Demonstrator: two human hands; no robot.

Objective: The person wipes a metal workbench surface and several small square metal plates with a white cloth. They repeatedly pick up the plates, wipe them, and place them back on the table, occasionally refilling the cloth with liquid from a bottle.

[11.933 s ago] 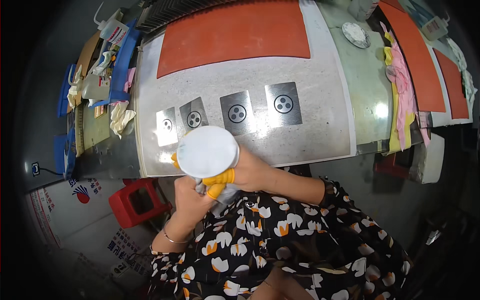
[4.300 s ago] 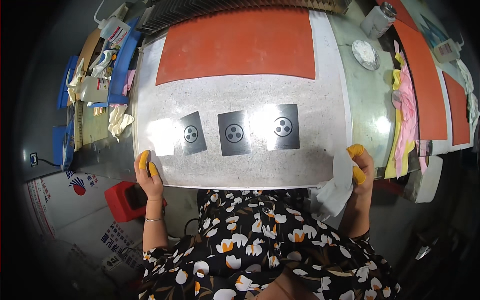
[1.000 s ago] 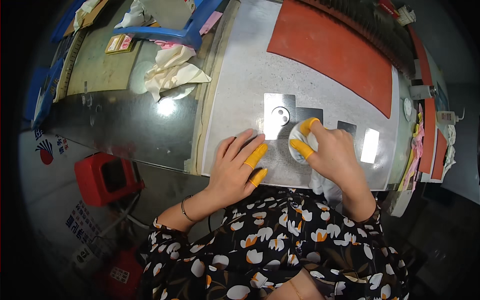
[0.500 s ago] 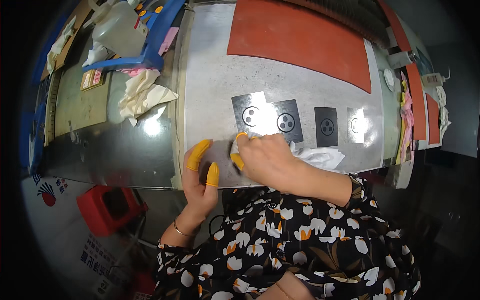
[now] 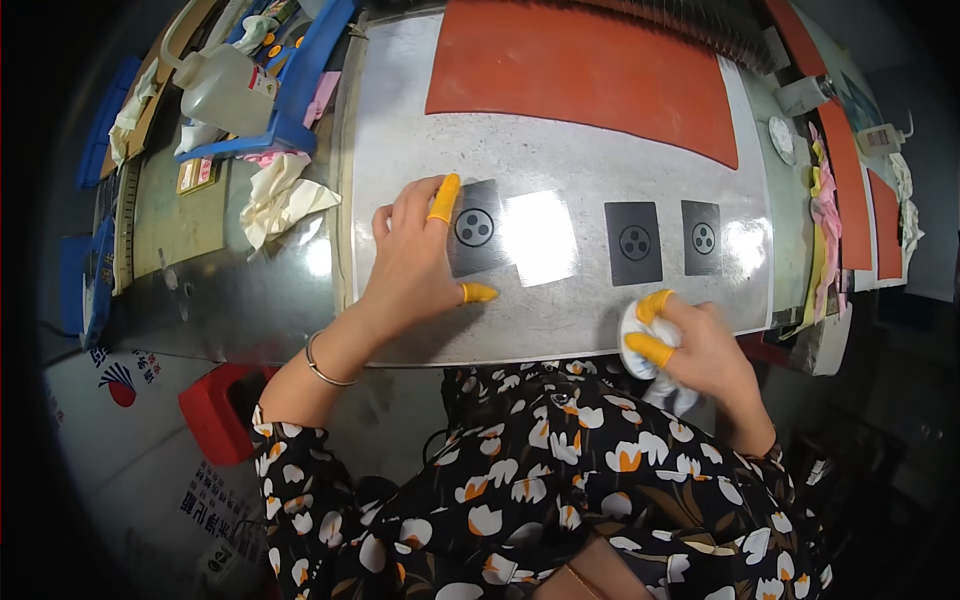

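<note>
Several thin dark rectangular plates lie in a row on the grey work surface (image 5: 400,130). Three bear a ring with round dots; glare whitens another plate (image 5: 541,240). My left hand (image 5: 412,250), with yellow finger cots on thumb and index finger, spreads around the leftmost plate (image 5: 476,228). Its index finger is at that plate's upper left edge, its thumb just below the lower edge. At the front edge my right hand (image 5: 695,345), also in yellow finger cots, pinches a crumpled white cloth (image 5: 632,335). Nearest above it is a dark plate (image 5: 634,243); a smaller plate (image 5: 702,238) lies farther right.
A red-orange mat (image 5: 580,80) covers the far part, with a dark brush-like strip (image 5: 670,30) behind. At left are a squeeze bottle (image 5: 228,92), a blue tray (image 5: 300,130) and a crumpled cream cloth (image 5: 285,200). Pink and yellow cloths (image 5: 825,205) hang at right.
My right hand has moved right and toward me with the white cloth, off the plates. My left hand has moved up from the front edge to the leftmost plate.
</note>
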